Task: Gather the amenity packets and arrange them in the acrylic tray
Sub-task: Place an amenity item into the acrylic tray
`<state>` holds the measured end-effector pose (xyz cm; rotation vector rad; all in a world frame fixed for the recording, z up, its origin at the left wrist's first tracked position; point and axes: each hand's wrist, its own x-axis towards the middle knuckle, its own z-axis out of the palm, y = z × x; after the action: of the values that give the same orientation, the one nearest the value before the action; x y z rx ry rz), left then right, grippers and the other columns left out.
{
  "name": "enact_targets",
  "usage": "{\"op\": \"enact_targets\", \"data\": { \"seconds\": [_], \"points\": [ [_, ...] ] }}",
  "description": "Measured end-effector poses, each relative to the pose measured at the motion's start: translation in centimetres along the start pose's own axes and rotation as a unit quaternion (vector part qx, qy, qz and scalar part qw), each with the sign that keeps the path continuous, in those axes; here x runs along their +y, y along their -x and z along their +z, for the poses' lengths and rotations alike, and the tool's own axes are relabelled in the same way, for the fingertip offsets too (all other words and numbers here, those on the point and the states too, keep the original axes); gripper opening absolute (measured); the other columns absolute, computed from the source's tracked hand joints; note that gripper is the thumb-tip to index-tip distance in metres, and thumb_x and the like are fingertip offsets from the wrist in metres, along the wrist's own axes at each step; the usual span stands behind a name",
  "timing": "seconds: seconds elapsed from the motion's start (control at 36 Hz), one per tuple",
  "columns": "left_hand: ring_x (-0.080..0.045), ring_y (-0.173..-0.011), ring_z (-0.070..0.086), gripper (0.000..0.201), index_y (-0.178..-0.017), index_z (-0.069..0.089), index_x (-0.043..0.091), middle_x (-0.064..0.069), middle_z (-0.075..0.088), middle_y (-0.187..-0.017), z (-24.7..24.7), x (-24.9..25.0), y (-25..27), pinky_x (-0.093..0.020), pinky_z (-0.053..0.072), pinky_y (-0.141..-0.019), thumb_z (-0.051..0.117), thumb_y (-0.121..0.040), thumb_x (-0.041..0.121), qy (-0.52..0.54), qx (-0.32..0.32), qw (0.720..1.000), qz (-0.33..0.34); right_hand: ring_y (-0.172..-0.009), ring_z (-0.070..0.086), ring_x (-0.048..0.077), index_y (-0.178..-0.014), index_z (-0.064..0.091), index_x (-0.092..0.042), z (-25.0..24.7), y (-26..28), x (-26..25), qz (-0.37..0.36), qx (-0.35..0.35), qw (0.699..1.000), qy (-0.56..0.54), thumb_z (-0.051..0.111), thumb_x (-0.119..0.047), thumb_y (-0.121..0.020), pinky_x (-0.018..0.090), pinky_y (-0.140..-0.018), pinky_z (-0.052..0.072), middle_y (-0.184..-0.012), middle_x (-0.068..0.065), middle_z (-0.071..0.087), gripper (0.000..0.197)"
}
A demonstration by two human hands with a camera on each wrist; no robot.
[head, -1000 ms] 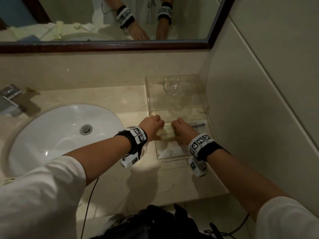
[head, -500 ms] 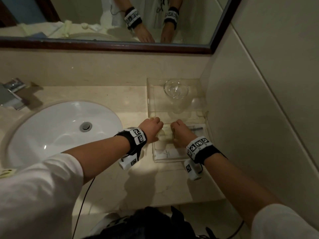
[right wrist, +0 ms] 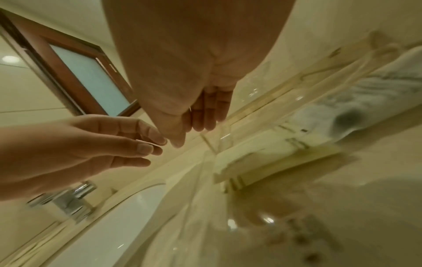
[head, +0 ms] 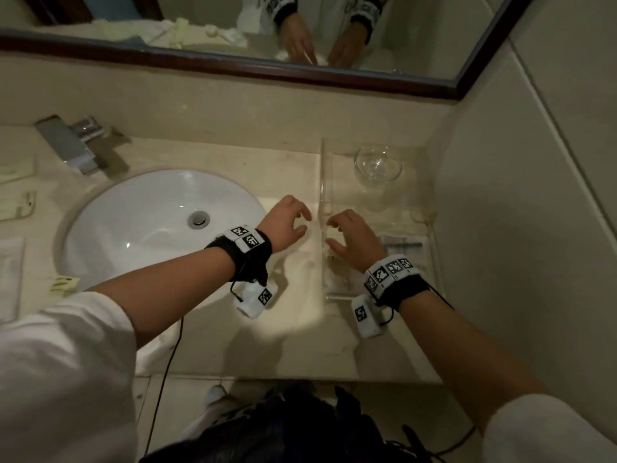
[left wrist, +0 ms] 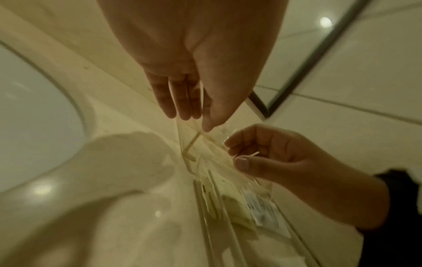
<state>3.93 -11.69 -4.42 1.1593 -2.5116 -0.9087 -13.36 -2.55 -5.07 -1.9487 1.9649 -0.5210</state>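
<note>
The clear acrylic tray [head: 323, 182] stands on the counter against the right wall. In its near half lie a pale yellow packet [head: 334, 260] and a grey-patterned packet [head: 405, 243], also seen from the left wrist as packets [left wrist: 237, 209]. My right hand [head: 330, 233] hovers over the pale packet with relaxed, spread fingers and holds nothing. My left hand [head: 305, 223] hangs just outside the tray's left wall, fingers loose and empty. The wrist views show my left hand [left wrist: 194, 121] and right hand [right wrist: 190, 136] with fingers nearly straight.
A drinking glass [head: 377, 167] stands in the tray's far half. The white sink [head: 150, 222] and chrome faucet [head: 73, 148] are to the left. Several loose packets [head: 16, 208] lie on the counter's far left. A mirror runs along the back.
Both hands were curled down on the packets in the tray; they have lifted and opened. The left hand has drawn back to the left, off the tray.
</note>
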Motion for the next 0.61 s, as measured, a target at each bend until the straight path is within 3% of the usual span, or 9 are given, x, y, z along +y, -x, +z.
{"op": "enact_targets", "data": {
  "seconds": [0.14, 0.31, 0.44, 0.61],
  "points": [
    [-0.026, -0.097, 0.053, 0.024, -0.107, 0.063, 0.011, -0.013, 0.052, -0.112, -2.6, -3.1, 2.4, -0.024, 0.037, -0.084, 0.065, -0.083, 0.016, -0.026, 0.006, 0.997, -0.069, -0.095, 0.056, 0.021, -0.110, 0.060, -0.009, 1.9, -0.6, -4.4, -0.045, -0.001, 0.999, -0.006, 0.066, -0.017, -0.083, 0.026, -0.081, 0.042, -0.107, 0.007, 0.058, 0.029],
    [-0.024, -0.103, 0.052, 0.021, -0.105, 0.062, 0.014, -0.011, 0.053, -0.111, -5.9, -7.6, 6.9, -0.023, 0.034, -0.084, 0.063, -0.084, 0.018, -0.038, 0.017, 0.993, -0.114, -0.093, 0.057, 0.023, -0.101, 0.064, -0.009, 4.3, -1.4, -10.1, -0.094, -0.028, 0.995, 0.002, 0.067, -0.016, -0.082, 0.031, -0.079, 0.046, -0.103, 0.008, 0.058, 0.020],
    [-0.025, -0.106, 0.052, 0.023, -0.104, 0.062, 0.014, -0.009, 0.054, -0.114, -9.2, -11.3, 11.7, -0.029, 0.039, -0.089, 0.064, -0.082, 0.017, -0.059, 0.001, 0.989, -0.138, -0.095, 0.057, 0.024, -0.098, 0.065, -0.011, 7.2, -1.8, -14.9, -0.115, -0.062, 0.991, 0.009, 0.069, -0.019, -0.081, 0.034, -0.081, 0.049, -0.104, 0.008, 0.059, 0.019],
    [-0.024, -0.102, 0.056, 0.025, -0.108, 0.061, 0.012, -0.011, 0.051, -0.117, -12.1, -15.4, 17.4, -0.027, 0.040, -0.087, 0.065, -0.085, 0.021, -0.065, -0.029, 0.982, -0.176, -0.103, 0.053, 0.024, -0.107, 0.061, -0.014, 11.3, -2.1, -19.6, -0.105, -0.130, 0.985, 0.047, 0.067, -0.031, -0.083, 0.034, -0.089, 0.045, -0.111, 0.006, 0.056, 0.030]
  ]
}}
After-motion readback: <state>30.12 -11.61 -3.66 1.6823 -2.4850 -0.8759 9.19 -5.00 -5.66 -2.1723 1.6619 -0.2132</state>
